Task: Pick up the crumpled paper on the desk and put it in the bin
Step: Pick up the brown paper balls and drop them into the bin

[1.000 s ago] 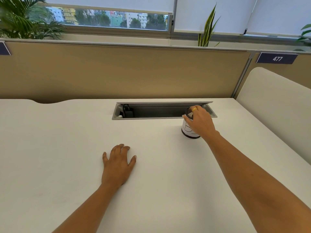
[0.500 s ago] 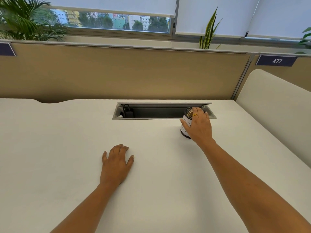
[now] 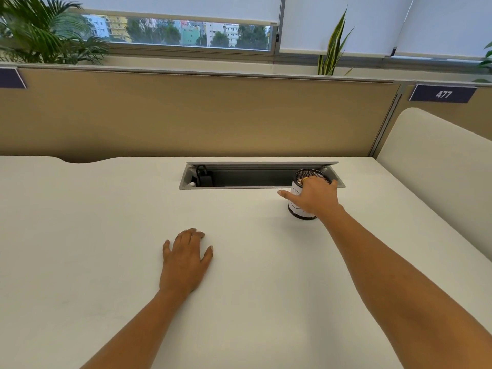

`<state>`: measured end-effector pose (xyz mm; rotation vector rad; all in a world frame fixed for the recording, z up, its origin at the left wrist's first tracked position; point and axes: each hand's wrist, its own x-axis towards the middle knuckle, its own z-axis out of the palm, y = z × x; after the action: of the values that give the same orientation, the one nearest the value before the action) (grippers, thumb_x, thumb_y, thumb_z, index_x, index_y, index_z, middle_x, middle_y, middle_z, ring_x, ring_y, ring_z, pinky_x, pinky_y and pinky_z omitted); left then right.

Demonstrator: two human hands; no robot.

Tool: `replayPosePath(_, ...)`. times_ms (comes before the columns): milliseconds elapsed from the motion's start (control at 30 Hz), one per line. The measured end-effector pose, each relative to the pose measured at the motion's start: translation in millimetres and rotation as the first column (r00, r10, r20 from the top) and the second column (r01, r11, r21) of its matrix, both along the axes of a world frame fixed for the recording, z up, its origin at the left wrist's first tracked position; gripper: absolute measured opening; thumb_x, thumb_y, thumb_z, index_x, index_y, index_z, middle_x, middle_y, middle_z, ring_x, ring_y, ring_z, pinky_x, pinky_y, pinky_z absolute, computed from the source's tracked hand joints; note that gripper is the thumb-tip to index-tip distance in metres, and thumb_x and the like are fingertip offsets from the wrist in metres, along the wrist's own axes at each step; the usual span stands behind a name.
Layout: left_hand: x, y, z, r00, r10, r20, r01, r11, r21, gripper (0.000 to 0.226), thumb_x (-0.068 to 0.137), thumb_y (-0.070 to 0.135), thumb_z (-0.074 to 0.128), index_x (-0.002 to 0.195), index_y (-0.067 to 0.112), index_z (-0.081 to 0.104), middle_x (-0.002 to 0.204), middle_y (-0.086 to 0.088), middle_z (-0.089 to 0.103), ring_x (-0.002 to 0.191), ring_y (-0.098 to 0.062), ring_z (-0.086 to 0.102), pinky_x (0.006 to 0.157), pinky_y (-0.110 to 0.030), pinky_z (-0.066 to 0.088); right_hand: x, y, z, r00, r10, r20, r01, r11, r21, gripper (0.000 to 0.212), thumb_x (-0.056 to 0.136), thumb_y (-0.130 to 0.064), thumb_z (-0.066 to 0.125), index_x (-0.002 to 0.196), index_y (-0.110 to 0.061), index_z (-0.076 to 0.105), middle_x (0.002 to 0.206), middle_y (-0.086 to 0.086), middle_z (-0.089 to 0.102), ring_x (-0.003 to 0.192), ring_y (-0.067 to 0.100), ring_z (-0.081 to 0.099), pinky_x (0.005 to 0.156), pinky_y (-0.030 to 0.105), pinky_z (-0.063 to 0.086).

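Over the bin (image 3: 298, 206), the right hand (image 3: 315, 198) rests loosely, fingers spread, paper unseen (likely dropped inside); left hand (image 3: 186, 259) lies flat nearer.

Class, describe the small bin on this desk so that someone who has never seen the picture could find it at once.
Start at the long grey cable trough sunk into the back of the white desk. At its right end stands the bin, a small round cup with the right hand over it. Its black mesh rim and white paper wrap mark it out; nothing else stands on the desktop.
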<state>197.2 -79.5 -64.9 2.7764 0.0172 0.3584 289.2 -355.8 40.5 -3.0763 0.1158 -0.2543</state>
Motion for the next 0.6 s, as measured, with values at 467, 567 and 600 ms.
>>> replayPosePath(467,-1,0,1,1.000,-0.008,-0.008,0.008,1.000,-0.012,0.076,0.071,0.057,0.008,0.120,0.017,0.051,0.130,-0.001,0.050,0.128,-0.020,0.043,0.111,-0.051,0.023,8,-2,2,0.994,-0.019,-0.109,0.020,1.000,0.009,0.064,0.087,-0.065,0.037,0.120,-0.013,0.054,0.121,0.009,0.061,0.119,0.029,0.051,0.110,0.057,0.022)
replayPosePath(567,-1,0,2,1.000,-0.009,-0.010,0.009,1.000,-0.016,0.076,0.071,0.057,0.009,0.119,0.017,0.052,0.130,-0.002,0.051,0.127,-0.021,0.044,0.111,-0.051,0.023,5,-3,-2,1.000,-0.015,-0.020,0.016,1.000,0.023,0.057,0.090,-0.056,0.039,0.125,-0.013,0.052,0.128,0.010,0.056,0.124,0.029,0.047,0.109,0.054,0.027)
replayPosePath(600,-1,0,2,1.000,-0.009,-0.018,0.009,1.000,-0.014,0.077,0.070,0.057,0.008,0.120,0.017,0.051,0.131,-0.001,0.050,0.128,-0.020,0.042,0.111,-0.051,0.023,4,-4,-3,1.000,-0.013,-0.005,0.013,1.000,0.028,0.057,0.091,-0.055,0.040,0.127,-0.012,0.050,0.131,0.011,0.054,0.126,0.030,0.045,0.109,0.054,0.028)
